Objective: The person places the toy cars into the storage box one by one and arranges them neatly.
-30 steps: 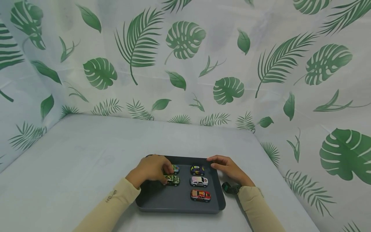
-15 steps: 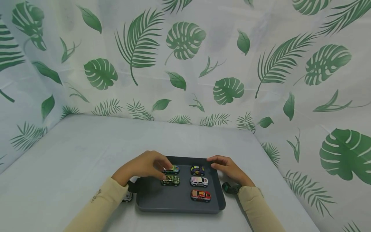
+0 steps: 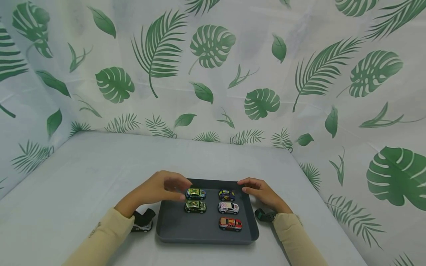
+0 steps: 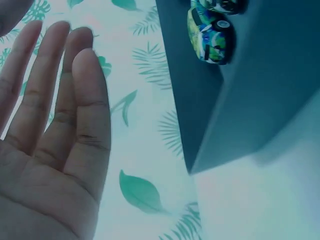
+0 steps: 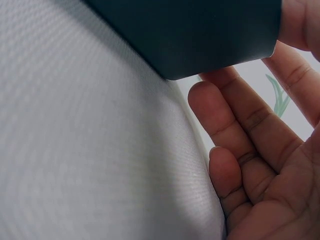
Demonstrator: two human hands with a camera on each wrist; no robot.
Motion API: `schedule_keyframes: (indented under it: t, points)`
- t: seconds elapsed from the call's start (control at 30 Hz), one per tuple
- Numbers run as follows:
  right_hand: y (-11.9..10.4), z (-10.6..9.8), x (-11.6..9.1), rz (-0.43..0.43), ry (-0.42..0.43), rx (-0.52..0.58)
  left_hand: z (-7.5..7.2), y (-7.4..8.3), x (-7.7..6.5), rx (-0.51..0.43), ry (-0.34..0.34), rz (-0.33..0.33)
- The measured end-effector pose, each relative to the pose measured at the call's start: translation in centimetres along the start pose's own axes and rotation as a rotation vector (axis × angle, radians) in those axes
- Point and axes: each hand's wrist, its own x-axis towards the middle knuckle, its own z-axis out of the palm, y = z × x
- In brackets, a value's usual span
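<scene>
My left hand (image 3: 163, 188) hovers at the far left of a dark grey tray (image 3: 199, 234), fingers straight and apart, holding nothing. Just right of its fingertips sits a green-and-blue toy car (image 3: 195, 194) in the tray, also in the left wrist view (image 4: 212, 40). In front of that car is a camouflage-green toy car (image 3: 195, 207). A purple-black toy car (image 3: 227, 195), a white toy car (image 3: 228, 208) and a red-orange toy car (image 3: 230, 224) form a right column. My right hand (image 3: 264, 194) holds the tray's far right corner (image 5: 225, 40) between thumb and forefinger.
Left of the tray, a silver-grey toy car (image 3: 143, 227) stands on the white tabletop (image 3: 83, 177), partly hidden beneath the black band (image 3: 144, 216) at my left wrist. Behind the table hangs a leaf-print cloth (image 3: 213, 85).
My left hand has drawn away from the two green cars toward the left, its fingers coming off them. The silver-grey car beside the tray has come into view. The right hand stays put.
</scene>
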Motion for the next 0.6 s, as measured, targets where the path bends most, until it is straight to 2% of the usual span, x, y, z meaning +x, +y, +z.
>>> schedule_keyframes:
  t: [0.23, 0.6]
  points:
    - [0.0, -0.1, 0.1, 0.001, -0.006, 0.011, -0.6, -0.3, -1.3, 0.004, 0.072, 0.005]
    - [0.0, 0.0, 0.0, -0.001, -0.006, 0.021, -1.4, -1.1, -3.3, -0.011, 0.102, 0.012]
